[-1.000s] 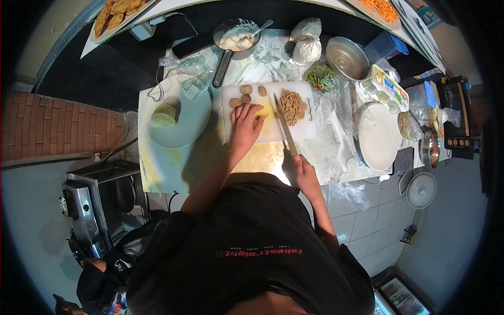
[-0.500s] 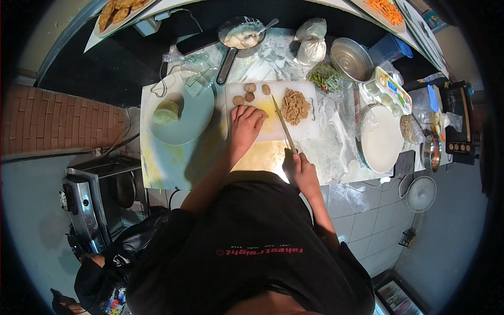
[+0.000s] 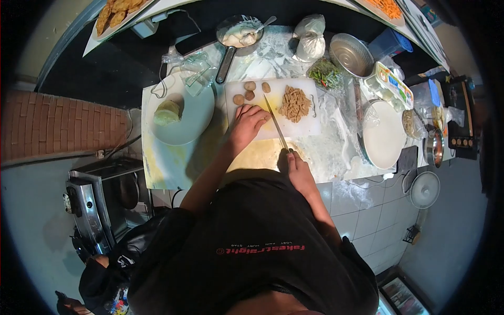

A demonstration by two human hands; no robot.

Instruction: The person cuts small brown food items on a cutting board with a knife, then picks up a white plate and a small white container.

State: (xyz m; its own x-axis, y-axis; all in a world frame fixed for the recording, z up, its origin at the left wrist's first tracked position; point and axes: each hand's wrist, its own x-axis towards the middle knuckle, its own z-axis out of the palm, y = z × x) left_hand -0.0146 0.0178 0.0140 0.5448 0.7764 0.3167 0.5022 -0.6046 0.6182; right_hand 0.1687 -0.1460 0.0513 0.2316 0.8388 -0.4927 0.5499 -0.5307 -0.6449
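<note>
On the white cutting board (image 3: 304, 128), my left hand (image 3: 248, 125) rests with its fingers curled down and pressed together. What lies under its fingertips is mostly hidden; a small brownish edge shows beside them. My right hand (image 3: 297, 167) is wrapped around the handle of a long kitchen knife (image 3: 276, 125), whose blade points away from me across the board, close to my left fingers. Several brown meatballs (image 3: 250, 85) sit at the board's far side, one of them (image 3: 266, 87) just beyond the knife tip. To the blade's right lies a pile of brown cut strips (image 3: 295, 104).
Left of the board is a big plate (image 3: 157, 134) with a cabbage piece (image 3: 167, 113). A pan (image 3: 227, 63) of white batter, tied white bag (image 3: 311, 48), bagged chillies (image 3: 325, 76), metal bowl (image 3: 350, 55) and white oval plate (image 3: 386, 139) surround it. Another person's sleeve (image 3: 97, 278) is lower left.
My right hand and the knife have shifted left, so the blade is now nearer my left fingers. My left hand stays in nearly the same place on the board.
</note>
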